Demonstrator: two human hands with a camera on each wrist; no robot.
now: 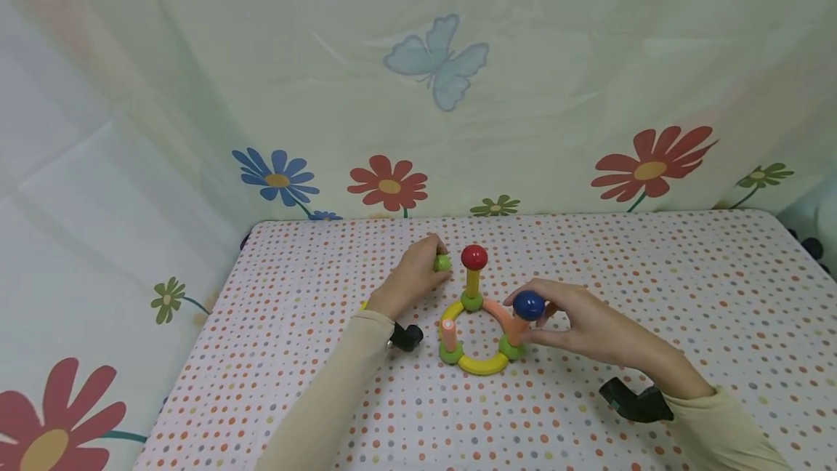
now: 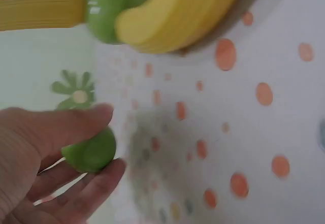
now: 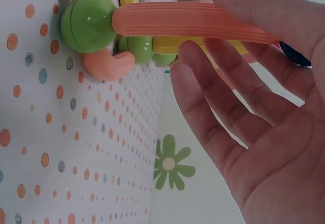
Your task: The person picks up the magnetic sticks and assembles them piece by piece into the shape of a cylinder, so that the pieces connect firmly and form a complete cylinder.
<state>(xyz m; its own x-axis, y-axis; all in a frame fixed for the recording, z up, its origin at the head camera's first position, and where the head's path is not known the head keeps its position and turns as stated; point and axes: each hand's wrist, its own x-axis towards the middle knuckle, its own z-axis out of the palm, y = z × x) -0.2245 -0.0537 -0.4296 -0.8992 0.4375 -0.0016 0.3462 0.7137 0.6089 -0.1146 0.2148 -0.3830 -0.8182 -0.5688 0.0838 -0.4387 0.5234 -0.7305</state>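
My left hand [image 1: 408, 278] pinches a small green ball [image 2: 91, 152] between thumb and fingers, above the table, left of a toy frame. That frame is a ring of yellow [image 1: 484, 365] and orange curved pieces joined by green balls, with upright sticks. At its right, my right hand [image 1: 582, 322] holds an orange stick [image 3: 167, 20] between thumb and fingers; a blue ball [image 1: 528, 305] caps it. A yellow stick [image 1: 473, 283] topped by a red ball [image 1: 474, 257] rises at the back. The front left orange stick [image 1: 449, 336] has no ball on top.
A dotted cloth [image 1: 275, 376] covers the table. Behind it hangs a pale curtain [image 1: 543, 93] with flowers and a butterfly. A bit of something yellow [image 1: 364, 304] shows beside the left wrist, mostly hidden. Each wrist wears a black camera mount [image 1: 636, 400].
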